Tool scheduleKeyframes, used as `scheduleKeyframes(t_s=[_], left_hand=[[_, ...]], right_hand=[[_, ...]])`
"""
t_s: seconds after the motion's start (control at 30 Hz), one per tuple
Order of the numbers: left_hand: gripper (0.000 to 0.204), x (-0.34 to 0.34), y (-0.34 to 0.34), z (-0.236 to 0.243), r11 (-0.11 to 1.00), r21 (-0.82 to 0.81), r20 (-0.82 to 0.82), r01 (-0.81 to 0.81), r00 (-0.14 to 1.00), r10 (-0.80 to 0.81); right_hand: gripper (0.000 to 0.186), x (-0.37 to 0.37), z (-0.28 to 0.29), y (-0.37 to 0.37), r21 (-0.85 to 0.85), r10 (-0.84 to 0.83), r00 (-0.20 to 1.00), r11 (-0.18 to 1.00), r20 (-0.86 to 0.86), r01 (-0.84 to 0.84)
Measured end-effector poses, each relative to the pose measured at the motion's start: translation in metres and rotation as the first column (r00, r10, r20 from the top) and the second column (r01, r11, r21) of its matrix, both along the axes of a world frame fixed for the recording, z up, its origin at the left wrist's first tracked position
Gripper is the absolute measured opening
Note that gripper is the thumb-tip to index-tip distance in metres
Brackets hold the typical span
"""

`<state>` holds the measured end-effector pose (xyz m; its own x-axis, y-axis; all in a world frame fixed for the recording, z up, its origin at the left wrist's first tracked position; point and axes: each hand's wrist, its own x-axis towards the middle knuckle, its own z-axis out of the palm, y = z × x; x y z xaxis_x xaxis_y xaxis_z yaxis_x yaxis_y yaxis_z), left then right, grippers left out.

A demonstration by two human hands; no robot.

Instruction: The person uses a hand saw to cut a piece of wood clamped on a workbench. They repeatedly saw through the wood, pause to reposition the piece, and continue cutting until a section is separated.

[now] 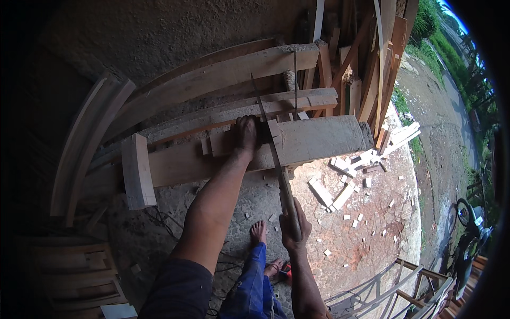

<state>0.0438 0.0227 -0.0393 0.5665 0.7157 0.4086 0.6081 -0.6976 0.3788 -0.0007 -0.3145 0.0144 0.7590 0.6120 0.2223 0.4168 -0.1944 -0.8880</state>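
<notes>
A long, narrow saw point(273, 150) runs away from me across a thick wooden beam point(319, 139). My right hand point(295, 226) is wrapped round the near end of the saw, below the beam's front edge. My left hand point(247, 135) is closed on a small wood strip point(219, 143) and presses it on top of the beam. The saw crosses just right of my left hand, beside a short block end point(273, 128). My fingers partly hide the strip, and exactly where the saw teeth meet the wood cannot be made out.
A short board point(138, 170) lies across the beam's left part. Long planks point(212, 74) lie behind it, and upright boards point(366, 80) lean at the back right. Offcuts point(340, 194) litter the floor. A metal frame point(409, 282) and a motorbike point(470, 234) stand at the right.
</notes>
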Motion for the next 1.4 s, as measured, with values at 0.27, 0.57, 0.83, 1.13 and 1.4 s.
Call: scheduleKeyframes(t_s=[0.27,0.57,0.83,1.13,1.4], left_hand=[[0.01,0.003,-0.002,-0.002,0.999,0.042,0.01,0.03,0.999,-0.03],[0.007,0.01,-0.011,0.008,0.999,0.034,-0.041,-0.024,0.999,0.025],[0.021,0.006,-0.021,0.028,0.997,-0.049,-0.053,-0.057,0.997,0.055],[0.026,0.007,-0.02,0.042,0.965,-0.102,0.131,0.241,0.965,-0.227],[0.068,-0.024,-0.092,0.081,0.993,0.004,-0.52,0.118,0.848,-0.099]], right_hand=[[0.057,-0.035,0.002,-0.09,-0.125,-0.021,0.999,0.992,0.041,0.026],[0.059,-0.031,-0.008,-0.108,-0.118,0.012,0.996,0.993,0.085,-0.002],[0.06,-0.053,0.022,-0.132,-0.039,-0.314,0.947,0.949,-0.067,0.312],[0.063,-0.016,0.098,-0.128,-0.01,-0.226,0.955,0.974,-0.19,0.228],[0.058,-0.033,0.158,-0.123,0.099,-0.253,0.967,0.962,-0.013,0.253]])
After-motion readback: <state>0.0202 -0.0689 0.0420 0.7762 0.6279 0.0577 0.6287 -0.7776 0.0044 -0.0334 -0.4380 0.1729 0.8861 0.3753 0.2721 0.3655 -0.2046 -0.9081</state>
